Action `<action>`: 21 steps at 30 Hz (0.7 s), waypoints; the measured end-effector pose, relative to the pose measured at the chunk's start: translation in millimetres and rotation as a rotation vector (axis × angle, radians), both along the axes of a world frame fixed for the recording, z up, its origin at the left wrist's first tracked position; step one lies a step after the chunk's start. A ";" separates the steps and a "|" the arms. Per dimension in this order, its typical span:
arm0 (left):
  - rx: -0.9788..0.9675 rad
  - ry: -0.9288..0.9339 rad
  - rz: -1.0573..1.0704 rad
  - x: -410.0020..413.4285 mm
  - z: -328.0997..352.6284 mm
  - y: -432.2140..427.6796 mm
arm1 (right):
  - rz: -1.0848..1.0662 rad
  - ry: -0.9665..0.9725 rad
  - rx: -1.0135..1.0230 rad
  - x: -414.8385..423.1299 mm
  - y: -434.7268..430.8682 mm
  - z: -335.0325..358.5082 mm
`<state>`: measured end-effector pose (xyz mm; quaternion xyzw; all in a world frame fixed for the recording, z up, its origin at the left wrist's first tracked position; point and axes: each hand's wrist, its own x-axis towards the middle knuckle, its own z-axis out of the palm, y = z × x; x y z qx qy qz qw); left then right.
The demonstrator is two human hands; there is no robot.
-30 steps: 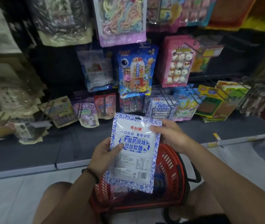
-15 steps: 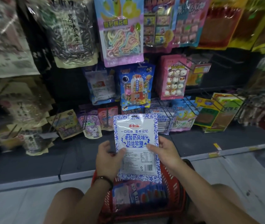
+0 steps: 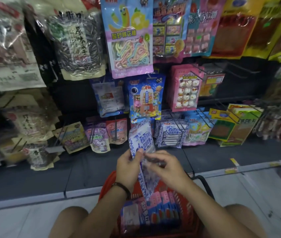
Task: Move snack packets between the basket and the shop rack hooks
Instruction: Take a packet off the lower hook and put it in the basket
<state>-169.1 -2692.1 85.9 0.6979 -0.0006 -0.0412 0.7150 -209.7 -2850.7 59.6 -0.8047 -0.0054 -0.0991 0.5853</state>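
Station: crouched in front of the shop rack, red basket (image 3: pixel 107 186) between my knees, nearest to me.

Task item: one blue-and-white packet (image 3: pixel 141 138), held above the basket's far rim. It is twisted nearly edge-on to the camera. Its top end is up near the lowest row of the rack and its lower end trails down between my wrists towards the basket. It is not on any hook.

Left hand (image 3: pixel 127 169): thumb and fingers are closed on the packet's left edge, a pinch about halfway along its length. There is a dark bracelet (image 3: pixel 121 187) on the wrist.

Right hand (image 3: pixel 165 167): fingers are curled against the packet's right side, just beside the left hand. This patch is motion-blurred, so it appears to be a grip on the clear film, but I cannot make out the exact finger placement.

Rack, far side: the packet's top sits just below a blue gumball-machine packet (image 3: pixel 145 98) and immediately left of a hanging stack of matching blue-and-white packets (image 3: pixel 170 134) on a wire hook. A pink snowman packet (image 3: pixel 186 88) hangs above that stack, to the right. A purple mouse pouch (image 3: pixel 100 143) hangs to the left of my packet, clear of it.

Basket contents: several pink and blue packets (image 3: pixel 155 210) lie flat inside, below both hands.
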 end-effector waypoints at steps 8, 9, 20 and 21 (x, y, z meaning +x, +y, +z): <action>0.033 0.028 -0.227 27.2 2.6 17.9 | -0.272 0.143 0.072 28.6 -61.7 12.8; 0.026 0.027 -0.254 29.2 2.7 15.2 | -0.275 0.157 0.096 32.7 -66.3 11.7; 0.522 -0.145 -0.215 67.3 -10.1 -52.9 | -0.411 0.076 0.271 64.8 -129.2 -25.6; 0.537 -0.153 -0.225 75.7 -17.0 -60.6 | -0.428 0.075 0.281 67.8 -135.0 -29.5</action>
